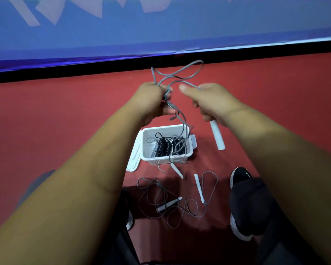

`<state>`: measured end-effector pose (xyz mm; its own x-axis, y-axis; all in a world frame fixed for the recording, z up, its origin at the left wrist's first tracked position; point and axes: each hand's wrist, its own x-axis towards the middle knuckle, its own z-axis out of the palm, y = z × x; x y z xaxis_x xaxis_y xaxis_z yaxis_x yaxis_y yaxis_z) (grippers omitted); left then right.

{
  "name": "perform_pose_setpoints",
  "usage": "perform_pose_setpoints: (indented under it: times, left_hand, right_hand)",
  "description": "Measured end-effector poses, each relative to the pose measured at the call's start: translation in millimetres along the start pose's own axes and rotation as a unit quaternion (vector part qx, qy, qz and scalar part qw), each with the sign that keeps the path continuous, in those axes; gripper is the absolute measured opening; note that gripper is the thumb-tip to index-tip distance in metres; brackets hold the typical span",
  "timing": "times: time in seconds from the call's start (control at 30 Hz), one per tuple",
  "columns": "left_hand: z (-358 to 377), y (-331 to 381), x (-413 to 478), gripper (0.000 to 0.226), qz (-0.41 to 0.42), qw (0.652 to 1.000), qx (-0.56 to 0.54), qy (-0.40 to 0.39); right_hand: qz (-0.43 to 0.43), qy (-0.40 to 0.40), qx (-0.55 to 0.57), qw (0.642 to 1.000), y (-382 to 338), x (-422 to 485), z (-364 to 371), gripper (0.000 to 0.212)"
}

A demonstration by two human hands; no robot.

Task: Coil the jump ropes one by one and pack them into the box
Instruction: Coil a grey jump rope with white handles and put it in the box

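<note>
Red floor point(65, 121), with a blue banner point(161, 31) along the far edge. Both forearms reach out over the floor.

Left hand point(153, 100): fingers point(170, 90) clenched around a bunch of grey jump rope point(182, 73). Loops stick up on the far side, and one strand hangs down across the box.

Right hand point(210, 100): fingers wrapped around the rope's white handle point(217, 136), thumb out straight towards the left hand.

White box point(166, 159) sits open on the floor under the hands, with its lid point(135, 155) leaning on its left side. Black coiled ropes point(162, 146) are inside.

A loose grey rope point(161, 197) is sprawled on the floor on the near side of the box, uncoiled, with two white handles. Black shoe point(239, 176) to its right.

The second handle point(177, 170) of the held rope is just near of the box; can't tell if it is hanging or on the floor.
</note>
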<state>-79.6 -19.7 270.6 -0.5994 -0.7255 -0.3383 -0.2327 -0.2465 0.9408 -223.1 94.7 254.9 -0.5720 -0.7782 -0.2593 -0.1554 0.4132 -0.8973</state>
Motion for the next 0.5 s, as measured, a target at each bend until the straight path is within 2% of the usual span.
perform_pose_setpoints:
  times: [0.1,0.2,0.3,0.37,0.5]
  left_hand:
    - [-0.9,6.5,1.9,0.022,-0.008,0.994,-0.112,-0.002]
    - [0.5,9.0,2.7,0.020,-0.016,0.975,-0.220,-0.004]
    - [-1.7,12.0,5.3,0.016,-0.013,0.948,-0.317,0.028]
    - [-8.2,13.5,9.0,0.022,-0.001,0.938,-0.339,0.072]
    - [-21.8,12.8,15.1,0.022,0.043,0.925,-0.353,0.130]
  right_hand:
    - [0.059,-0.128,-0.053,0.989,8.4,-2.9,9.5,0.004]
    - [0.108,-0.187,-0.002,0.976,17.8,-5.4,19.2,0.021]
    - [0.127,-0.221,0.038,0.966,19.0,-6.4,22.0,0.035]
    - [0.132,-0.253,0.082,0.955,13.6,-9.9,21.8,0.029]
    - [0.133,-0.281,0.165,0.936,1.1,-16.0,19.8,0.060]
